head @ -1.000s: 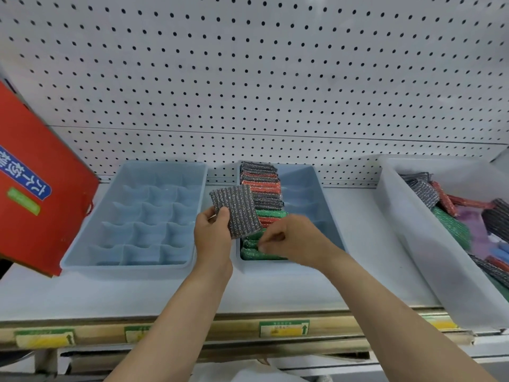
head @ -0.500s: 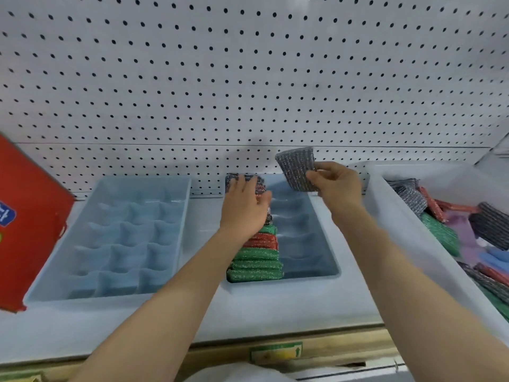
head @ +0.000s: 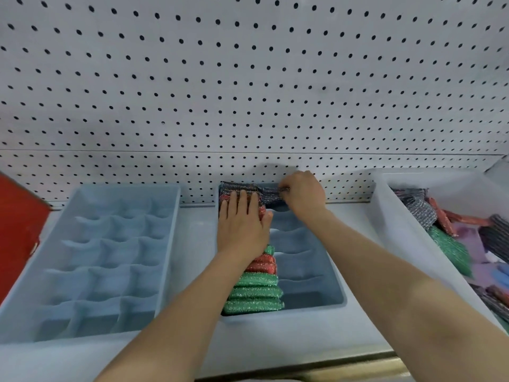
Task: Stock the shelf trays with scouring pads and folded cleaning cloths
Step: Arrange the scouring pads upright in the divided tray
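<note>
A blue divided tray (head: 314,296) in the middle of the shelf holds a row of green, red and grey scouring pads (head: 254,293) along its left column. My left hand (head: 242,230) lies flat on top of that row, fingers straight, pressing the pads toward the back. My right hand (head: 303,194) pinches a grey scouring pad (head: 271,193) at the tray's far end, right column, down among the dividers. A second blue divided tray (head: 91,260) with bare compartments stands to the left.
A white bin (head: 396,232) at the right holds loose grey, green and red pads and coloured cloths. A red box (head: 16,232) leans at the left edge. White pegboard (head: 248,92) backs the shelf. The shelf's front lip runs along the bottom.
My right hand has brought the grey pad down from above the tray into its far end. My left hand stays flat on the pad row, shifted slightly back.
</note>
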